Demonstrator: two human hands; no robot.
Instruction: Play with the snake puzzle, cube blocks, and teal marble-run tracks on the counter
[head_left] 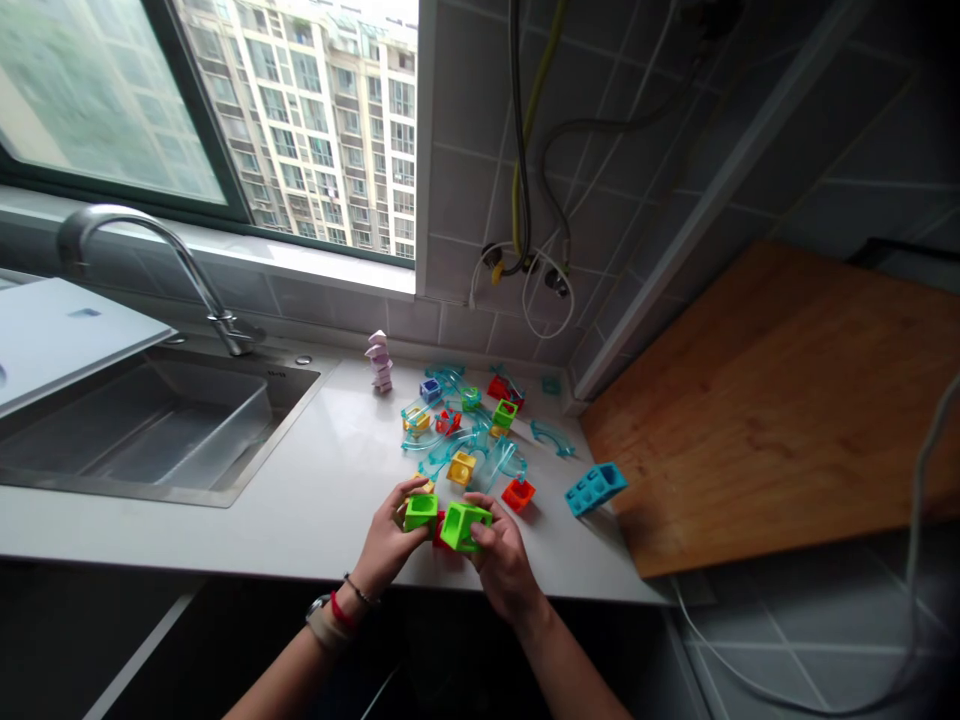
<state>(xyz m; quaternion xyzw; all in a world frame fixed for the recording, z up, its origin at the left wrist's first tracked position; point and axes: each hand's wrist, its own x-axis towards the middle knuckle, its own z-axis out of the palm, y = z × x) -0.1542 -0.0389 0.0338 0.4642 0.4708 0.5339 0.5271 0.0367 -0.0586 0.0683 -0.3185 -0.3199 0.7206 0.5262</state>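
My left hand (390,530) is closed around a bright green hollow toy block (421,512) near the counter's front edge. Just beside it, my right hand (506,560) grips a second green block (459,526), its open side facing up toward me. The two blocks are close together but apart. Partly hidden behind them is a red block (441,532). Beyond my hands lie a yellow block (460,468), a red-orange block (518,494) and several clear teal track pieces (499,465).
A blue multi-hole block (596,489) stands to the right, near a leaning wooden board (780,410). A stacked pale pink object (379,362) stands at the back. To the left is a sink (247,470) with a faucet (180,255) and a clear plastic bin (225,430).
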